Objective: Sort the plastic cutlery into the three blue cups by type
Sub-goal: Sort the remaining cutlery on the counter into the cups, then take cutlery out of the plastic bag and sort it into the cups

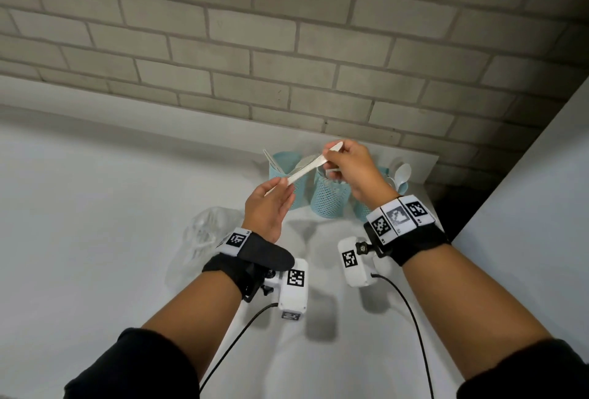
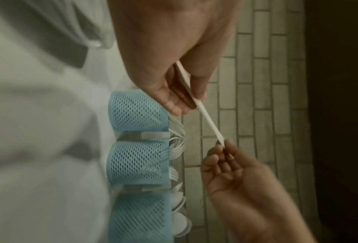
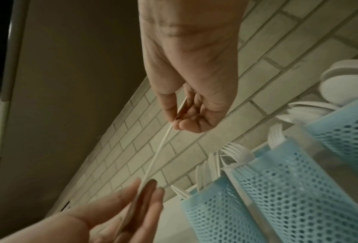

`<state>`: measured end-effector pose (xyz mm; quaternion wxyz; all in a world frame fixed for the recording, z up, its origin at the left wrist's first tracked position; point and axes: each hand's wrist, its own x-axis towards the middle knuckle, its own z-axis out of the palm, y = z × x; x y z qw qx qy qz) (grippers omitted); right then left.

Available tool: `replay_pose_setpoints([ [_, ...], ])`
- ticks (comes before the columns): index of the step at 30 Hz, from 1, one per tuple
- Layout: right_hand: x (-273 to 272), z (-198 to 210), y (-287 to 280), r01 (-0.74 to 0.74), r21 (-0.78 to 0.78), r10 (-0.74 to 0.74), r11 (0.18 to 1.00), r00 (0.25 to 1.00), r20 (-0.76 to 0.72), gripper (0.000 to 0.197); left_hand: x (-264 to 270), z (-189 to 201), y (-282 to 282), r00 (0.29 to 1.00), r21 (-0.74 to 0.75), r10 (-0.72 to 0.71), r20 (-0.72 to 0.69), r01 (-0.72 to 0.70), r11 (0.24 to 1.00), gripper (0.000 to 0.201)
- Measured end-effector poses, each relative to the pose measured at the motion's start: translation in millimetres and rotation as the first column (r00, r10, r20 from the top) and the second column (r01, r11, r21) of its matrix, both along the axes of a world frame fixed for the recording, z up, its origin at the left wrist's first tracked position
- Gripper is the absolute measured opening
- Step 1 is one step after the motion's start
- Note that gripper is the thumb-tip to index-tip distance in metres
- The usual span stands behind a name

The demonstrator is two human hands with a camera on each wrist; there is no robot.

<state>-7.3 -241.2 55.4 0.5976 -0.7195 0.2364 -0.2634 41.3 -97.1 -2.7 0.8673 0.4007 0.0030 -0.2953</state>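
A white plastic knife (image 1: 306,170) hangs slanted in the air over the three blue mesh cups, held at both ends. My left hand (image 1: 282,180) pinches its lower end and my right hand (image 1: 331,156) pinches its upper end. The wrist views show the knife (image 2: 209,123) (image 3: 157,151) edge-on between both hands. The left cup (image 1: 298,194) holds knives, the middle cup (image 1: 328,201) forks (image 2: 174,149), and the right cup (image 1: 363,212), partly behind my right wrist, spoons (image 1: 402,173).
A crumpled clear plastic bag (image 1: 204,239) with white cutlery lies on the white table left of my left wrist. The cups stand close to the brick wall (image 1: 287,64). A white panel (image 1: 526,207) rises at the right.
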Motion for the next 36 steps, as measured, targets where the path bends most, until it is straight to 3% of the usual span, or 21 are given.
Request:
replay_pose_setpoints([
  [3, 11.6, 12.1, 1.0, 0.136, -0.176, -0.132, 0.975, 0.991, 0.031, 0.012, 0.4, 2.4, 10.8, 0.989, 0.193, 0.036, 0.14, -0.063, 0.979, 0.019],
  [6, 22.4, 16.3, 2.7, 0.218, -0.394, -0.185, 0.893, 0.975, 0.119, 0.014, 5.5, 9.6, 27.8, 0.96, 0.383, -0.013, 0.281, -0.1, 0.918, 0.028],
  [8, 29.3, 13.7, 5.8, 0.24, -0.531, -0.213, 0.813, 0.97, 0.113, 0.022, 11.6, 13.4, 41.9, 0.885, 0.551, -0.098, 0.455, -0.193, 0.812, 0.028],
  [10, 36.8, 9.0, 8.8, 0.238, -0.656, -0.247, 0.716, 0.966, 0.08, 0.027, 19.9, 13.1, 58.3, 0.777, 0.711, -0.256, 0.575, -0.321, 0.625, 0.031],
  [11, 40.7, 5.9, 10.0, 0.224, -0.711, -0.269, 0.667, 0.962, 0.05, 0.029, 24.5, 10.9, 67.0, 0.746, 0.766, -0.327, 0.58, -0.361, 0.532, 0.036],
  [13, 48.6, -0.7, 13.5, 0.165, -0.796, -0.32, 0.582, 0.947, -0.038, 0.034, 32.2, 4.4, 84.6, 0.753, 0.847, -0.409, 0.515, -0.374, 0.378, 0.05],
  [15, 54.6, -7.3, 17.2, 0.085, -0.836, -0.347, 0.542, 0.929, -0.131, 0.035, 36.5, -3.3, 99.8, 0.783, 0.914, -0.472, 0.405, -0.324, 0.246, 0.067],
  [18, 61.1, -19.6, 21.6, -0.039, -0.859, -0.378, 0.51, 0.887, -0.265, 0.032, 36.6, -13.4, 113.5, 0.759, 0.958, -0.604, 0.241, -0.286, 0.023, 0.091],
  [21, 63.9, -29.4, 25.0, -0.132, -0.844, -0.41, 0.52, 0.828, -0.382, 0.032, 34.2, -20.3, 119.7, 0.747, 0.954, -0.644, 0.164, -0.286, -0.089, 0.104],
  [24, 65.1, -28.7, 27.4, -0.1, -0.845, -0.42, 0.525, 0.833, -0.36, 0.036, 30.9, -25.7, 122.9, 0.735, 0.96, -0.665, 0.13, -0.261, -0.1, 0.111],
  [28, 63.8, -20.6, 39.0, 0.026, -0.867, -0.359, 0.498, 0.916, -0.178, 0.04, 24.6, -33.2, 122.1, 0.723, 0.943, -0.662, 0.196, -0.324, -0.075, 0.104],
  [31, 59.3, -15.8, 50.8, 0.068, -0.873, -0.29, 0.483, 0.953, -0.086, 0.037, 24.2, -36.3, 120.6, 0.735, 0.929, -0.591, 0.331, -0.365, 0.066, 0.072],
  [34, 53.7, -15.6, 61.1, 0.044, -0.872, -0.207, 0.488, 0.976, -0.066, 0.035, 24.3, -35.3, 119.1, 0.684, 0.885, -0.569, 0.456, -0.413, 0.213, 0.02],
  [36, 49.0, -17.9, 65.7, 0.021, -0.881, -0.172, 0.473, 0.983, -0.069, 0.034, 24.4, -30.5, 118.8, 0.664, 0.86, -0.547, 0.51, -0.418, 0.294, 0.03],
])
